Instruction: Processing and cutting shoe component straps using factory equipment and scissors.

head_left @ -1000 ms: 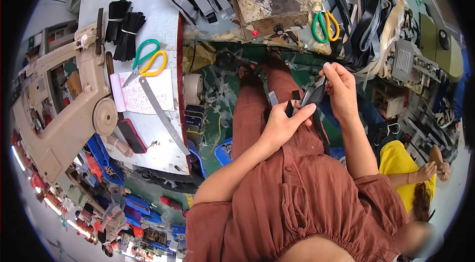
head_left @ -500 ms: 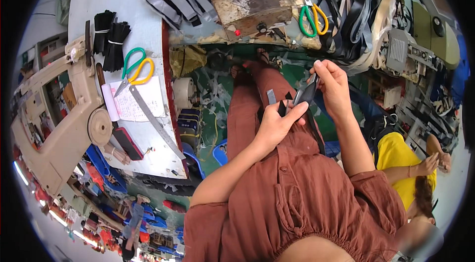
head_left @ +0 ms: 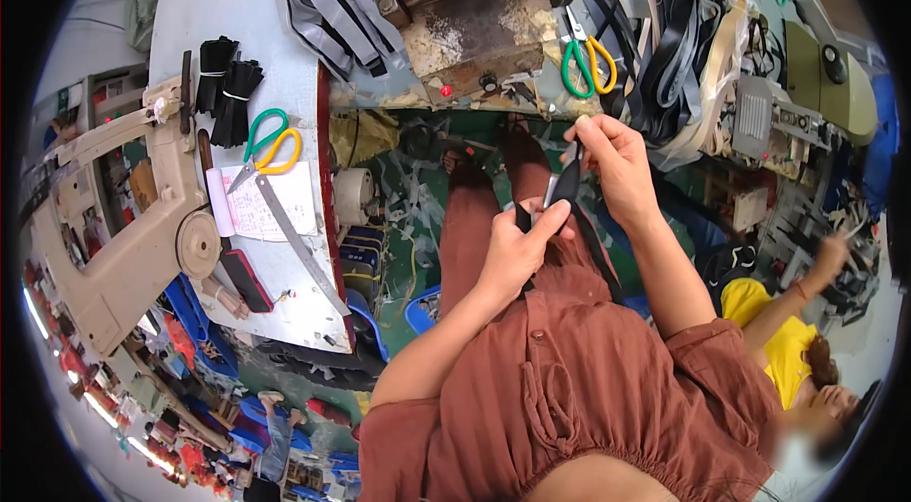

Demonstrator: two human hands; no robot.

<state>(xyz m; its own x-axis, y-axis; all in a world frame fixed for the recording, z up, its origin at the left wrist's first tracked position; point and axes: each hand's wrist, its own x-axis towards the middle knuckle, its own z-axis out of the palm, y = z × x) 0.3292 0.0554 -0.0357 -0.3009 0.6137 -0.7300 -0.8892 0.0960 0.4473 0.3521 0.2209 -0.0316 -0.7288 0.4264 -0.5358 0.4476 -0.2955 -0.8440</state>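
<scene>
Mid-frame, the left hand point(head_left: 517, 251) and right hand point(head_left: 617, 160) pinch a black strap point(head_left: 567, 187) taut between closed fingers. It looks mid-handling — the next move likely calls for a firm, steady grip.

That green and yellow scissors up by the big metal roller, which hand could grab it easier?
Probably the right hand: it is raised just below those scissors. The left hand sits lower, pinching the black strap.

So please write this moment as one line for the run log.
left hand: holds lower end of black strap | right hand: pinches its upper end | place: over lap | nearby: green-yellow scissors on bench
</scene>
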